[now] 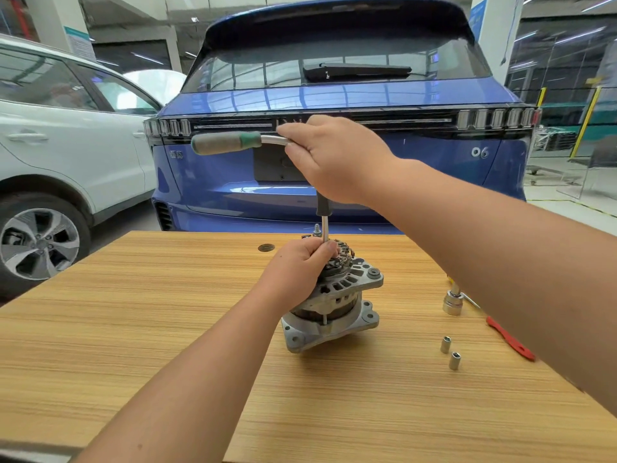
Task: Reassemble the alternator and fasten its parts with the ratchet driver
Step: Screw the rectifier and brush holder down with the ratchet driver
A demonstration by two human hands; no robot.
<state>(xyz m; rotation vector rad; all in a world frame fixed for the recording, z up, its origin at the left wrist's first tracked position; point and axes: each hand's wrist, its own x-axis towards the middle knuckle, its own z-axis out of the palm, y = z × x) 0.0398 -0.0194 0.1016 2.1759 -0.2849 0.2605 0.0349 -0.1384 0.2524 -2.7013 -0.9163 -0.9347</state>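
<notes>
Partly hidden, ratchet driver (227, 143) head under gripping right hand (329, 158), left hand (300, 262) fingers pinching its shaft atop alternator (334, 302).

Left hand (302, 262) low at centre, fingers (329, 248) curled round something, forearm reaching in from the near left. Right hand (329, 155) raised high above it, knuckles up, fingers closed in a grip, forearm stretching in from the near right.
</notes>
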